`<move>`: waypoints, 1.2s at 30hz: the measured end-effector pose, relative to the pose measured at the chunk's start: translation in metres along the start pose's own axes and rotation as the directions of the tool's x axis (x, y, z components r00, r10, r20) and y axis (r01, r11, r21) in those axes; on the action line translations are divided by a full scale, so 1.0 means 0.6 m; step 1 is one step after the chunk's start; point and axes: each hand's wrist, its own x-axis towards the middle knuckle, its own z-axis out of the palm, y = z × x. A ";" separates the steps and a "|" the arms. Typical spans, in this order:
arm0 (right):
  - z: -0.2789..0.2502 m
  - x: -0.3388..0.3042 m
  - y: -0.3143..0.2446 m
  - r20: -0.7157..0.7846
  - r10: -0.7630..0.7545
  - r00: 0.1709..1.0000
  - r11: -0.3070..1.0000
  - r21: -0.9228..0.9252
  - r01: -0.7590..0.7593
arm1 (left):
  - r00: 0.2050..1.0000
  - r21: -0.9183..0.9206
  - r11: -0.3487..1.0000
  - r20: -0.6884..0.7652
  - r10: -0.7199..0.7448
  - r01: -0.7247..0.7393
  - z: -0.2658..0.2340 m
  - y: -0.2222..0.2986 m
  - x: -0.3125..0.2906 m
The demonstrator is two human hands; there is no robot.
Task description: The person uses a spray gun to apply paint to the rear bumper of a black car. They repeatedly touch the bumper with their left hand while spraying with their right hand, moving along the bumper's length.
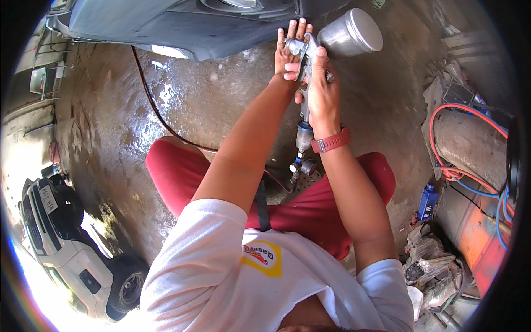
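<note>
My right hand [323, 94] is wrapped round the handle of a metal spray gun [304, 55], with a red-banded watch on that wrist. A silver paint cup [347, 34] sticks out to the right from the gun's head. Beyond the gun's nozzle end, my left hand [283, 55] is spread with its fingers stretched out, palm toward the gun; whether it touches the metal I cannot tell. Below the grip hang an inline air filter [304, 135] and a round gauge [307, 166], joined to a dark air hose [146, 88]. My right fingers partly hide the trigger.
A dark grey car body [133, 25] stands close ahead, at the top. Wet patches shine on the concrete floor [105, 127]. To the right are a grey cylinder [470, 141], red and blue hoses [434, 124], a blue bottle [427, 203] and crumpled scrap. A white vehicle [72, 249] is at left.
</note>
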 end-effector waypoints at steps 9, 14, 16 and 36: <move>0.025 -0.018 0.000 0.131 0.076 0.988 0.997 0.008 -0.078 | 0.851 -0.089 0.862 -0.138 -0.508 0.500 -0.065 -0.219 -0.110; 0.038 -0.036 0.005 0.227 0.030 0.973 0.998 0.052 -0.043 | 0.640 -0.423 0.821 -0.519 -0.567 0.385 -0.170 -0.344 -0.051; 0.039 -0.043 0.005 0.257 0.005 0.966 0.998 0.058 -0.021 | 0.576 -0.500 0.805 -0.572 -0.584 0.319 -0.204 -0.372 -0.029; 0.058 -0.057 0.011 0.353 -0.006 0.936 0.997 -0.071 0.033 | 0.704 -0.557 0.535 0.133 -0.698 0.636 0.003 -0.151 -0.162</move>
